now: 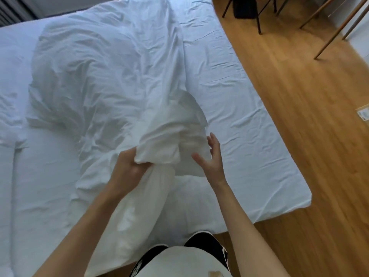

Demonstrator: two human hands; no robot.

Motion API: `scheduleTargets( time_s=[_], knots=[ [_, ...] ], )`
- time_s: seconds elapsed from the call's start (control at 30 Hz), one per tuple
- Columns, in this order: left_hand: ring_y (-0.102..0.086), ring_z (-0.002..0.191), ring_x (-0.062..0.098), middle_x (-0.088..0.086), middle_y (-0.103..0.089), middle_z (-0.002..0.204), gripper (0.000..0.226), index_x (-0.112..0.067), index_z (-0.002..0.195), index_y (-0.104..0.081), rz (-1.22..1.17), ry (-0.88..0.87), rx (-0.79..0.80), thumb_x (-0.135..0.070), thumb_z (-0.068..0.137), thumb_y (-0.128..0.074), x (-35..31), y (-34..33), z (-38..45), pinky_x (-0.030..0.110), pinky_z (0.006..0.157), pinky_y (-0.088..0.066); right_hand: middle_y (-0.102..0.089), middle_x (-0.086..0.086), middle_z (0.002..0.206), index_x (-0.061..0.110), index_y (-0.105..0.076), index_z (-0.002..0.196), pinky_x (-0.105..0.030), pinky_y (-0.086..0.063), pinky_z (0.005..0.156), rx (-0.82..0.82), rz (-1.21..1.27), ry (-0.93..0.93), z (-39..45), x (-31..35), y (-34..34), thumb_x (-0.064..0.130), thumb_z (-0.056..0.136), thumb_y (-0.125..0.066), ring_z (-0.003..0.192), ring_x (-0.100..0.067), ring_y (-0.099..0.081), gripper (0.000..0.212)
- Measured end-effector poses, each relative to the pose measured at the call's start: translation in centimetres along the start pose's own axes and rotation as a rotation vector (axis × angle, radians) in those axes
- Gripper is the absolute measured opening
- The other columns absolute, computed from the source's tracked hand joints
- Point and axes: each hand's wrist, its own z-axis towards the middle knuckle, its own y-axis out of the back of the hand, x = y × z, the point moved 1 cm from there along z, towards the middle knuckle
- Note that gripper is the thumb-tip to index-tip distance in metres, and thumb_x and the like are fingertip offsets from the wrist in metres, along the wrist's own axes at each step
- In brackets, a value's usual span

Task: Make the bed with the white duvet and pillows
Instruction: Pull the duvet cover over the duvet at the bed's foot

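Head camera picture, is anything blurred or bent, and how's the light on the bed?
Head view: the left hand gripping the duvet and the open right hand look softly motion-blurred; the wide lens bows the mattress edge and the floor; light is soft and cool, shadows lying only in the duvet's folds, no glare.

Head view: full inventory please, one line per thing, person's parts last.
duvet: 1, white, crumpled over the middle of the bed, near end bunched and lifted
fitted sheet: 1, white, bare on the bed's right side
pillow: 1, white, at the near edge of the bed, under the raised duvet
floor: wood, light brown, right of the bed
chair legs: several, dark, top right
black box: 1, under the chair; too cut off to identify
paper slip: 1, pale, on the floor at the right edge
left hand: grips the bunched duvet
right hand: fingers spread, beside the bunch
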Motion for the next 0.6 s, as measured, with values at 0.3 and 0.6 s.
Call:
scheduleTargets(
  time_s=[0.3, 0.6],
  knots=[
    [-0.045, 0.069, 0.028, 0.019, -0.052, 0.071, 0.062, 0.015, 0.085, -0.053, -0.184, 0.289, 0.144, -0.041, 0.064, -0.069, 1.0, 5.7, 0.1, 0.042, 0.056, -0.032, -0.042, 0.012, 0.139, 0.031, -0.027, 0.144, -0.027, -0.026, 0.111, 0.270, -0.409, 0.192, 6.8, 2.7, -5.4, 0.062, 0.049, -0.081, 0.127, -0.007, -0.039, 0.114],
    [-0.066, 0.081, 0.005, -0.016, -0.071, 0.081, 0.019, -0.035, 0.081, -0.069, 0.038, 0.215, -0.191, -0.048, 0.069, -0.064, 1.3, 7.4, 1.6, 0.032, 0.069, -0.050, -0.067, -0.010, 0.086, 0.004, -0.063, 0.091, -0.031, -0.041, 0.069, 0.271, -0.528, -0.109, 1.7, 0.6, -7.4, 0.043, 0.087, -0.067, 0.084, -0.029, -0.062, 0.039]
  ],
)
